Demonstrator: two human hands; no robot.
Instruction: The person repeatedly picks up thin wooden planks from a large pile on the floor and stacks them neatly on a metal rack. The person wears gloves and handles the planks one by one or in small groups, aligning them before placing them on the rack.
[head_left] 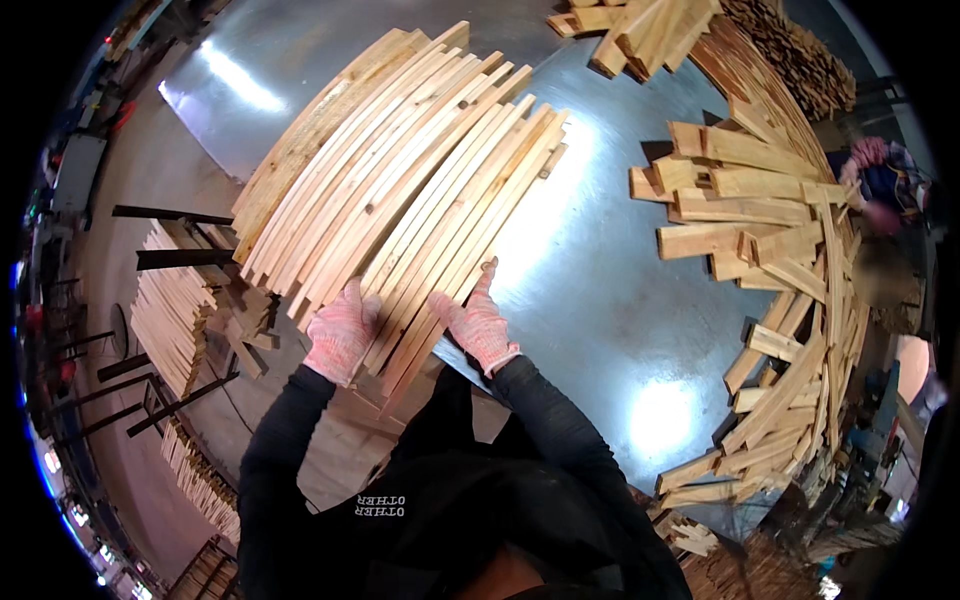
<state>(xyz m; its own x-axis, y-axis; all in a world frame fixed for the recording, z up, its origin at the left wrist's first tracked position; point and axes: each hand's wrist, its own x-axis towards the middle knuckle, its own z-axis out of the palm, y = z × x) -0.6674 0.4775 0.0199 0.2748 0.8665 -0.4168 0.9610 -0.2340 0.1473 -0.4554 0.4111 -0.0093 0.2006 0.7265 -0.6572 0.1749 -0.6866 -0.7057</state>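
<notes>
A batch of long, pale wooden strips point(462, 215) lies side by side on a shiny metal table point(590, 310), the near ends jutting past its edge. My left hand point(343, 332), in a pink knit glove, grips this batch from the left, thumb on top. From the right, my gloved right hand point(477, 322) clasps its outer strip, thumb on the upper faces and a finger stretched along the side. The strips between my hands are slightly uneven at both ends. A narrow gap parts them from a wider row of strips point(350, 175) on the left.
Loose boards point(750, 205) are heaped along the table's right side, with more boards point(655, 35) at the far edge. Stacked strips point(170, 310) rest on a dark metal rack point(185, 258) to the left. Another person's gloved hand point(868, 155) shows at the far right.
</notes>
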